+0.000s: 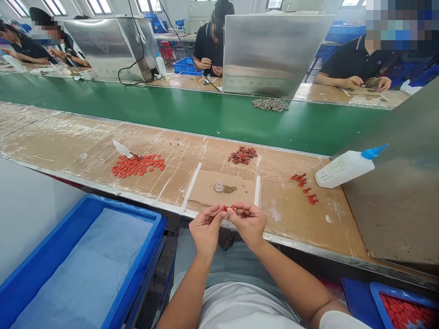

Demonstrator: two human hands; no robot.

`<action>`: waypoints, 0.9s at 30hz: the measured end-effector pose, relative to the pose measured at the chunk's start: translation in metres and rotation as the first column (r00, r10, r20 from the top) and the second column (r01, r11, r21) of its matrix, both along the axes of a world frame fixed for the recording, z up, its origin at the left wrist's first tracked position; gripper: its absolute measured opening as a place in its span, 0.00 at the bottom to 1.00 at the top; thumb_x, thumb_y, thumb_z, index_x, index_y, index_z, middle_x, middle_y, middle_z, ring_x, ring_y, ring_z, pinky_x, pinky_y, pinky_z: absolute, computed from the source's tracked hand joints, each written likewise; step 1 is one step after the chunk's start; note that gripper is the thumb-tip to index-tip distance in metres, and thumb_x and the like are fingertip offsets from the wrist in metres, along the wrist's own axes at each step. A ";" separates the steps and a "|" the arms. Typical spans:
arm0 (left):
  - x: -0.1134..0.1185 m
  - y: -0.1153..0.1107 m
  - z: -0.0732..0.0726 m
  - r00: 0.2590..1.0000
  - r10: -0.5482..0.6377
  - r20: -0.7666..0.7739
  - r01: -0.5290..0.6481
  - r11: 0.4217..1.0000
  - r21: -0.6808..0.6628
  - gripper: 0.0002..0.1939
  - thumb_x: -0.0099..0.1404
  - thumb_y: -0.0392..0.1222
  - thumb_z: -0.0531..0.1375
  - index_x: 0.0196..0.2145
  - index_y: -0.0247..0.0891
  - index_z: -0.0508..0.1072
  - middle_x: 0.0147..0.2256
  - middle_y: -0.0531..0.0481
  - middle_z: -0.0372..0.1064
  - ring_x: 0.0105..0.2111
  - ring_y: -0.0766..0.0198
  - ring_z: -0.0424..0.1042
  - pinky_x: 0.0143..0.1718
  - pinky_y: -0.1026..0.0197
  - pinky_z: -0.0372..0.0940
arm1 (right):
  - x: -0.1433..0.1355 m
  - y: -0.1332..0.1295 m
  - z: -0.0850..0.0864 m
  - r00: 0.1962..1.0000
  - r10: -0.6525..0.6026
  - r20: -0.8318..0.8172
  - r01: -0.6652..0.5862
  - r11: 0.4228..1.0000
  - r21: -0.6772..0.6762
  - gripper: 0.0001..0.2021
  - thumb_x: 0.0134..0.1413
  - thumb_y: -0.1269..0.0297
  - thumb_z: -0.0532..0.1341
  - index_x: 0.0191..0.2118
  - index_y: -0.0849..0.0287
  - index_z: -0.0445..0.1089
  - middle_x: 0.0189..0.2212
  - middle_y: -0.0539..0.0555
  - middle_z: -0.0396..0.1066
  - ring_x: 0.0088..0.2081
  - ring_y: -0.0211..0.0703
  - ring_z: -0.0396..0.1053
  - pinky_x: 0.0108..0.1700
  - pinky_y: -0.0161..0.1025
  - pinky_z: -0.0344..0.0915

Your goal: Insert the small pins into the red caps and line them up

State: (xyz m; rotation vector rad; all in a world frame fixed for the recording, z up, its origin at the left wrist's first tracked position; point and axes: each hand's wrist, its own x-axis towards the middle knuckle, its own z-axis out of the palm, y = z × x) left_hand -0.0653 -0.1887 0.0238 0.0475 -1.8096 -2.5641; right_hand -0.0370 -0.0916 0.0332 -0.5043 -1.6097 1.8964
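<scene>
My left hand (207,228) pinches a small red disc (224,208) between thumb and fingertips, just over the table's front edge. Fingertip to fingertip with it, my right hand (249,224) grips a tiny red figurine (232,208) that meets the disc; whether the two are joined cannot be made out. Beyond my hands, a small clear cup (219,186) stands on a cardboard sheet (202,188) beside a wet brown stain. A pile of red and dark figurines (243,155) lies behind it. Loose red discs (139,165) spread to the left. Several figurines on discs (302,181) stand at right.
A white squeeze bottle (345,169) with a blue nozzle leans at right by a tall panel (394,183). A green belt (192,109) carries small metallic pieces (270,105). A blue tray (91,201) sits lower left, a bin of red discs (408,310) lower right. Co-workers sit opposite.
</scene>
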 end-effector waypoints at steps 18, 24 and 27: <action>0.000 0.003 0.002 1.000 0.001 -0.023 -0.001 1.000 0.024 0.16 0.47 0.39 0.72 0.36 0.37 0.79 0.32 0.47 0.79 0.32 0.60 0.79 0.37 0.60 0.74 | 0.002 0.003 -0.002 0.999 -0.005 -0.044 0.006 0.999 0.032 0.11 0.41 0.62 0.72 0.33 0.57 0.75 0.28 0.52 0.78 0.29 0.42 0.76 0.33 0.38 0.76; 0.002 0.002 0.005 0.999 -0.005 -0.049 0.004 1.000 -0.005 0.17 0.48 0.40 0.72 0.38 0.36 0.79 0.34 0.45 0.79 0.34 0.57 0.79 0.40 0.56 0.75 | 0.003 0.003 -0.001 1.000 -0.006 -0.022 0.006 1.000 0.006 0.13 0.40 0.59 0.73 0.33 0.58 0.75 0.29 0.53 0.78 0.29 0.43 0.77 0.34 0.40 0.77; 0.002 0.001 0.006 0.998 -0.002 -0.059 0.002 1.000 0.001 0.18 0.48 0.40 0.72 0.38 0.37 0.79 0.34 0.45 0.79 0.35 0.57 0.79 0.41 0.56 0.75 | 0.004 0.004 0.003 0.999 0.025 -0.029 -0.025 1.000 -0.019 0.15 0.40 0.58 0.73 0.34 0.58 0.74 0.30 0.54 0.78 0.30 0.44 0.77 0.35 0.41 0.78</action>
